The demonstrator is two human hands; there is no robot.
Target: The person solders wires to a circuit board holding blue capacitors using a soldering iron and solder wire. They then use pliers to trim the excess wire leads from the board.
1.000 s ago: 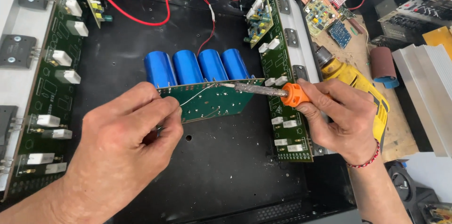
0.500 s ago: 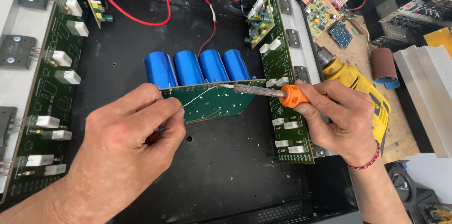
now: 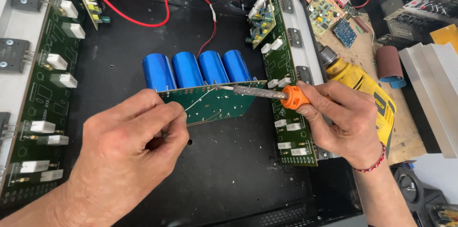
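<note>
A green circuit board [image 3: 224,103] stands on edge in the middle of a black metal chassis [image 3: 229,179], with several blue cylindrical capacitors [image 3: 198,68] behind it. My right hand [image 3: 341,119] grips a soldering iron [image 3: 267,93] by its orange handle; the tip touches the board's upper edge. My left hand [image 3: 131,148] pinches a thin silvery solder wire [image 3: 200,99] that curves up toward the iron's tip.
Green boards with white blocks line the chassis on the left [image 3: 45,93] and right [image 3: 288,107]. Red wires [image 3: 143,12] loop at the back. A yellow drill [image 3: 360,84], a sandpaper roll [image 3: 389,64] and small boards [image 3: 334,2] lie on the bench at right.
Both hands hold nearly still. The solder wire and the iron tip stay at the board's upper edge.
</note>
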